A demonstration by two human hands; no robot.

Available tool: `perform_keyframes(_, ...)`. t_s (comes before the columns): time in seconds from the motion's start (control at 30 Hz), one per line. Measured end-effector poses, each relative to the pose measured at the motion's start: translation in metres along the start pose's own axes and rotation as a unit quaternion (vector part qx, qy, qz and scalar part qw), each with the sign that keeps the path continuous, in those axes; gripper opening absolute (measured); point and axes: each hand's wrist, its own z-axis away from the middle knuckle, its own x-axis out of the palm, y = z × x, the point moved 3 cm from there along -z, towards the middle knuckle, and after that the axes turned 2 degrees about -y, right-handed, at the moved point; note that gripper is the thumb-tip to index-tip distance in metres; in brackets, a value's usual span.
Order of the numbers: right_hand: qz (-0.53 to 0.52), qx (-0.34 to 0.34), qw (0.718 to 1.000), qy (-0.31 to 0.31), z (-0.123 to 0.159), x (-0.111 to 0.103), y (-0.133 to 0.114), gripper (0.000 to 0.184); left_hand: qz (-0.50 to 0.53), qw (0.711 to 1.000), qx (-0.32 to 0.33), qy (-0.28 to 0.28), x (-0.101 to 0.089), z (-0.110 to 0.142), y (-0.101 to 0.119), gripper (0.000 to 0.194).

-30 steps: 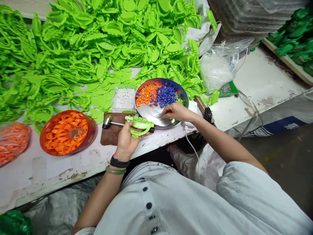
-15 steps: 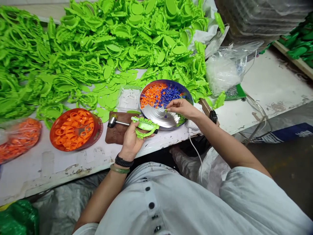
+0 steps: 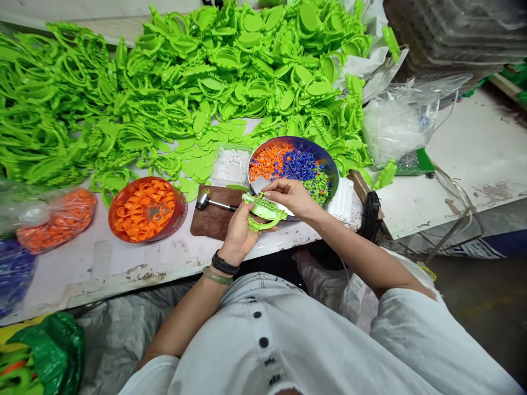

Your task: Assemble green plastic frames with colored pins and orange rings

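My left hand (image 3: 239, 233) is closed around a bright green plastic part (image 3: 267, 210), an oval piece with a curved handle, held just above the table's front edge. Thumb and finger of my right hand (image 3: 293, 197) pinch a small plastic pin at the upper edge of that part; the fingertips mostly hide it. Behind my hands stands a round metal tray (image 3: 336, 181) of small orange, blue and green pins. Left of it, a small hammer (image 3: 203, 199) lies on a brown pad (image 3: 205, 224), its handle end partly behind my left hand.
Green plastic parts (image 3: 185, 71) are heaped across the back. A red bowl (image 3: 181, 211) of orange rings and a bag of orange pieces (image 3: 57, 222) stand left. A clear box (image 3: 230, 164) holds white pieces. A clear bag (image 3: 389, 129) and a green tray (image 3: 426, 164) are at right.
My right hand has moved left from over the metal tray to the green part, bringing the small pin. My left hand still holds the green part. The view has shifted slightly.
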Motion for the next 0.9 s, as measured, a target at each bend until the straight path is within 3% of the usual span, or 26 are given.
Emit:
perform_keyframes(0.2, 0.105, -0.037, 0.994, -0.009, 0.003, 0.003, -0.001, 0.025, -0.011, 0.999, 0.03, -0.015, -0.003, 0.001, 0.0, 0.019)
perform_keyframes(0.37, 0.217, -0.102, 0.971, 0.001, 0.006, 0.005, -0.01, 0.019, -0.008, 0.999, 0.038, -0.01, -0.005, 0.001, -0.001, 0.018)
perform_keyframes(0.67, 0.101, -0.104, 0.988, -0.054, -0.001, 0.009, -0.003, 0.025, -0.019, 0.999, 0.009, -0.034, -0.006, 0.004, 0.004, 0.02)
perform_keyframes(0.9, 0.167, -0.153, 0.973, -0.046, -0.004, 0.011, -0.004, 0.013, -0.008, 0.999, 0.005, -0.037, -0.008, 0.004, 0.007, 0.021)
